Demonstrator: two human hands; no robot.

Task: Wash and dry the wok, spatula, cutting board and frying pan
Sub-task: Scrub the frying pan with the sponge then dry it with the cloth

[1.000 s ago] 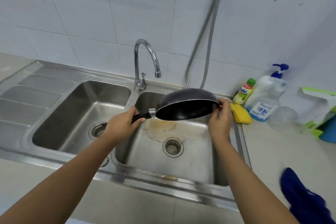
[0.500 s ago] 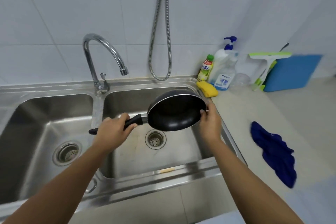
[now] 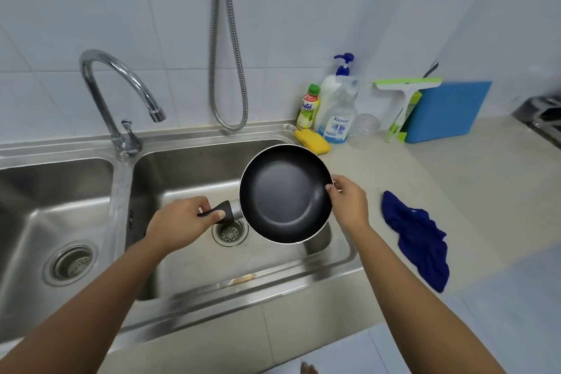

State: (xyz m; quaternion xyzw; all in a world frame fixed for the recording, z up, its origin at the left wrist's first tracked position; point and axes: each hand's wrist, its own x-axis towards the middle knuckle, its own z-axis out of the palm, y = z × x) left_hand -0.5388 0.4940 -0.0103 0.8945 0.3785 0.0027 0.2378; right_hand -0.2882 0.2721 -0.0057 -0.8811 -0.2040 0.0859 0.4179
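Frying pan [image 3: 285,194] is held face-up over the sink [image 3: 188,167], right basin, handle [image 3: 223,211] pointing left. Left hand [image 3: 179,226] curls its fingers round the handle; right hand [image 3: 349,203] seemingly pinches the opposite rim. Blue cloth [image 3: 416,240] lies right of the sink, nearer the right hand.

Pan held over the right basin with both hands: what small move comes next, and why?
Probably the right hand lets go of the rim of the frying pan and reaches for the blue cloth lying on the counter beside it. The pan's inside looks clean, no water runs from the tap, and the left hand alone grips the handle.
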